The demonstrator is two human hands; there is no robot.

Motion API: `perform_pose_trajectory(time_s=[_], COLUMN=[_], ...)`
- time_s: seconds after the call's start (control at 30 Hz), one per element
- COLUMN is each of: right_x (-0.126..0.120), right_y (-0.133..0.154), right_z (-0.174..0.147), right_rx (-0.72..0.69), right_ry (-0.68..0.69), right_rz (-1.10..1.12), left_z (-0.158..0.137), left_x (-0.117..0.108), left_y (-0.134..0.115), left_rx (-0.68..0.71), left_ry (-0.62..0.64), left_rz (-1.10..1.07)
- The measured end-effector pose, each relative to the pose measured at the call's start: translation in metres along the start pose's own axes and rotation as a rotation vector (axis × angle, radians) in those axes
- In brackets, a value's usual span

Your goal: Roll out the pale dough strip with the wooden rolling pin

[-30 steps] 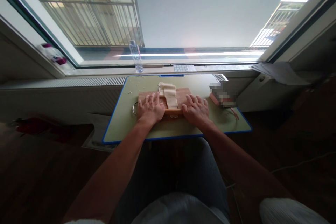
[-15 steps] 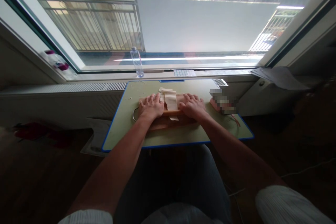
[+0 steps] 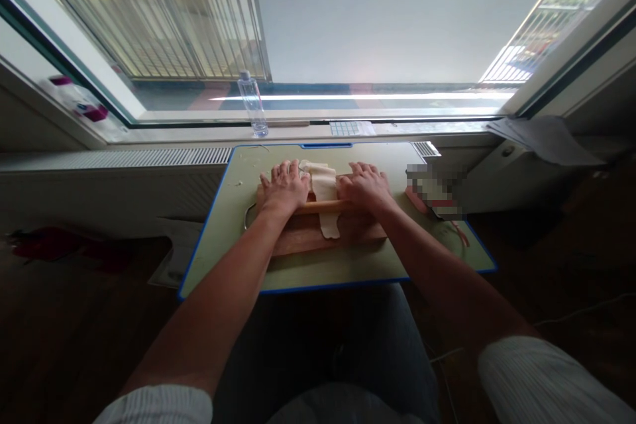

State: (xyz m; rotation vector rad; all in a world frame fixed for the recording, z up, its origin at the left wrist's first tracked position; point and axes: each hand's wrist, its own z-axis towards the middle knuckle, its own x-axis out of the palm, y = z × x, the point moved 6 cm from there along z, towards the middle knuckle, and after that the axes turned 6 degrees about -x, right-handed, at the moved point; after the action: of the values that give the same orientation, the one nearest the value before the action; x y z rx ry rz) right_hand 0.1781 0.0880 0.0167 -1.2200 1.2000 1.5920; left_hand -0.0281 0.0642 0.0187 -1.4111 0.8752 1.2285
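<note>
A wooden rolling pin [image 3: 320, 207] lies crosswise on a brown wooden cutting board [image 3: 301, 236]. My left hand [image 3: 282, 189] rests palm down over the pin's left part, fingers stretched forward and apart. Over its right part lies my right hand [image 3: 368, 187], also palm down with fingers extended. Between the hands, a pale flat strip of dough [image 3: 324, 182] runs under the pin, its near end showing on my side. The ends of the pin are hidden beneath my hands. At the board's left side a metal handle [image 3: 246, 215] sticks out.
The board sits on a small green table [image 3: 348, 273] with a blue edge. A pixelated object [image 3: 434, 193] lies at the table's right. Beyond stand a clear bottle [image 3: 254, 106] on the windowsill and another bottle [image 3: 82, 99] at left. Papers [image 3: 544, 136] lie at right.
The pin sits farther up the dough strip, and more of the strip's near end shows below it. My hands have gone forward over the board with it. The view has tilted down slightly.
</note>
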Motion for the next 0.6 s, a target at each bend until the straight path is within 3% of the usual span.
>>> perform_pose_trajectory(time_s=[0.27, 0.6], right_x=[0.0, -0.005], right_y=[0.0, 0.013], right_z=[-0.031, -0.095], right_rx=[0.031, 0.02], right_ry=[0.032, -0.075], right_rz=[0.012, -0.133], left_z=[-0.023, -0.086], left_x=[-0.001, -0.006], left_y=[-0.002, 0.003], left_rx=[0.023, 0.01], left_ry=[0.035, -0.029], left_rz=[0.062, 0.039])
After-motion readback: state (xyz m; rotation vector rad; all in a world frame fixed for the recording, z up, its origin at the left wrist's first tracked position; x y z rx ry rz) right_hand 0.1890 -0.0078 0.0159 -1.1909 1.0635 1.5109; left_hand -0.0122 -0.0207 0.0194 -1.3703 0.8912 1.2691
